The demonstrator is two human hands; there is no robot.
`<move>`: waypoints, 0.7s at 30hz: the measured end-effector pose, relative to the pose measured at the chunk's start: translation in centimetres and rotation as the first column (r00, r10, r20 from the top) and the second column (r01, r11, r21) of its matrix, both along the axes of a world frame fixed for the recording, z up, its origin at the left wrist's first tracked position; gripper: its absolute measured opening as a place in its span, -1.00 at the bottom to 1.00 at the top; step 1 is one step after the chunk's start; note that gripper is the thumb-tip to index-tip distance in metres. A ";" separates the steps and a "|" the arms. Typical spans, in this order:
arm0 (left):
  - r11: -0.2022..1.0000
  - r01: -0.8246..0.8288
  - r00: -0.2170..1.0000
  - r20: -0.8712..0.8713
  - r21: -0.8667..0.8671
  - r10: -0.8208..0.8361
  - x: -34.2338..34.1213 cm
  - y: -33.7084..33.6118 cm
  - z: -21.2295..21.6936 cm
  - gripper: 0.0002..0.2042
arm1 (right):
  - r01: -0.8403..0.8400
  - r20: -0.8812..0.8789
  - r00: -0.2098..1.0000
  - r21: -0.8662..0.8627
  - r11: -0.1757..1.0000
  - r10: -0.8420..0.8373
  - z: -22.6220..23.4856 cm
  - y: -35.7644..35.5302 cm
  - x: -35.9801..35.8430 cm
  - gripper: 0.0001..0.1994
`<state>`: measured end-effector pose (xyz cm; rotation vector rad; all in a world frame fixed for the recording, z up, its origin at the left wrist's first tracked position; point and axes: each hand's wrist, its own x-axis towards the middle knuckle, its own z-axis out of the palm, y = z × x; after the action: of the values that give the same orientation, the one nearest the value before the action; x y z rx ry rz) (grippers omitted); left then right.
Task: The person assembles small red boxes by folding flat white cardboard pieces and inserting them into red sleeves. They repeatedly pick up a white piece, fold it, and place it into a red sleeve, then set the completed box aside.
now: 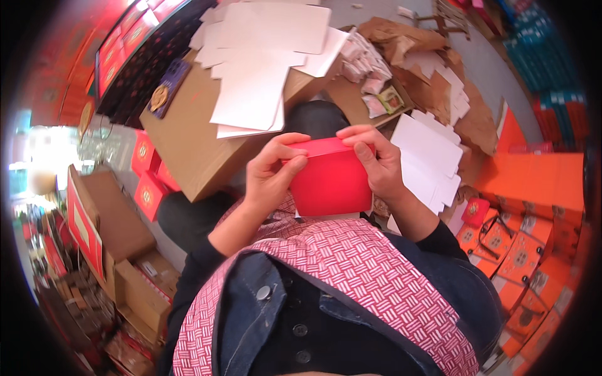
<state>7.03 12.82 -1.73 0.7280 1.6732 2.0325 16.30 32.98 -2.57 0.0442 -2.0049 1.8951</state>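
A red cardboard box (331, 183) is held upright in front of my lap, its plain side facing me. My left hand (271, 170) pinches its upper left corner between thumb and fingers. At the upper right corner my right hand (378, 164) grips it the same way, thumb on the face and fingers over the top edge. A sliver of white shows under the box's lower edge. Just beyond, flat white box blanks (251, 75) lie stacked on a large brown carton (194, 135).
More white blanks (426, 160) lie to the right, below an open carton of small packets (364, 59). Crumpled brown paper (401, 37) is behind. Orange boxes (527, 182) are stacked at right. Small red boxes (149, 195) stand left of the large carton, with open cartons (141, 288) lower left.
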 end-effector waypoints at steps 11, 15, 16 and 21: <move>0.956 0.081 0.994 0.042 0.282 -0.096 0.5 0.7 0.6 -0.62 | 0.092 -0.107 0.987 -0.226 0.970 -0.119 0.4 0.3 0.1 -0.77; 0.970 0.068 0.997 -0.038 0.233 -0.061 0.7 0.7 0.5 -0.69 | 0.027 -0.121 0.991 -0.238 0.971 -0.058 -1.2 0.7 0.6 -0.77; 0.976 0.066 0.996 -0.068 0.207 -0.053 0.8 0.6 0.5 -0.71 | 0.027 -0.119 0.991 -0.232 0.972 -0.056 -1.3 0.7 0.6 -0.77; 0.999 0.038 0.999 -0.027 0.027 -0.038 0.7 0.4 2.4 -0.79 | 0.020 -0.102 0.993 -0.289 0.957 -0.052 -0.6 0.6 0.4 -0.82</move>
<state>7.75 13.26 0.64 0.7933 1.6367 2.0316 16.68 33.61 -3.18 0.0319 -1.6318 2.0932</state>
